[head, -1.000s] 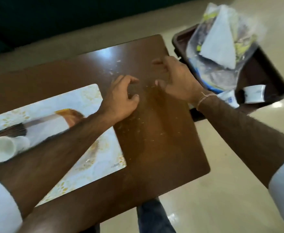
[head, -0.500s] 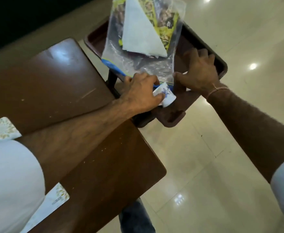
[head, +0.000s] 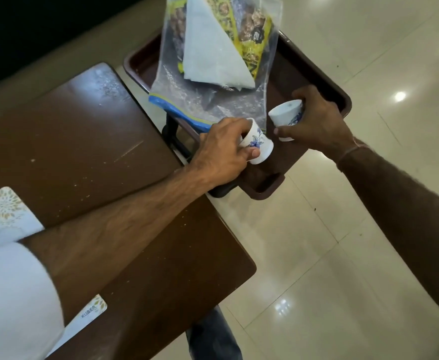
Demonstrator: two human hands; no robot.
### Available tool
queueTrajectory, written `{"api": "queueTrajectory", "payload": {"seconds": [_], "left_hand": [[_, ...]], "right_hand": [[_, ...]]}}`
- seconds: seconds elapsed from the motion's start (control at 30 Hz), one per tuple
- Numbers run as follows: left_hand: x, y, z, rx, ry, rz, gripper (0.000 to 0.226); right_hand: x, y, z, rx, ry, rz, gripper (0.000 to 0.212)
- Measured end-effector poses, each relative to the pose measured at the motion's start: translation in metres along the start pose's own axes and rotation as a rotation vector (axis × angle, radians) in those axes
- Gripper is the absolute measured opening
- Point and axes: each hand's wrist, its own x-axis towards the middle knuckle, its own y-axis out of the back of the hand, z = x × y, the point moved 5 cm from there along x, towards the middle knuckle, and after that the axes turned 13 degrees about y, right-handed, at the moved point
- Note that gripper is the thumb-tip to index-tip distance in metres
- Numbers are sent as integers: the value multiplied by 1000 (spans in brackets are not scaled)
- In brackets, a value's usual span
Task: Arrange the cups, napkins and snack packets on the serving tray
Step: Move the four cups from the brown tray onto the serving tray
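Observation:
A dark brown serving tray rests on a stand beyond the table's right edge. On it lies a clear zip bag holding a white folded napkin and yellow snack packets. My left hand grips a white cup with a blue flower, tipped on its side over the tray's near end. My right hand holds a second white cup, also tilted, its base toward me, just right of the first.
A brown wooden table fills the left, with a white patterned placemat under my left arm. Glossy cream floor tiles lie to the right. The tray's handle juts toward me.
My view swung from the table to the tray. Both hands left the tabletop, reached onto the tray, and each picked up a cup that had been lying there.

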Motion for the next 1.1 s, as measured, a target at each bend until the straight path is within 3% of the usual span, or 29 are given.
{"api": "queueTrajectory", "payload": {"seconds": [0.17, 0.43, 0.67, 0.8, 0.93, 1.1], "left_hand": [[-34, 53, -28, -138, -12, 97, 38], [-127, 147, -127, -30, 151, 163, 79], [-230, 174, -216, 45, 490, 414, 69], [-280, 181, -263, 104, 584, 503, 69], [-327, 182, -307, -43, 806, 605, 71], [-365, 167, -328, -391, 1026, 832, 75]], "right_hand": [[-27, -5, -67, 172, 152, 115, 71], [-76, -73, -187, 366, 260, 31, 68], [-109, -151, -298, 446, 362, -33, 76], [-121, -197, -358, 378, 447, -180, 84], [-131, -234, -416, 285, 491, -214, 75], [-153, -280, -478, 225, 523, -264, 75]]}}
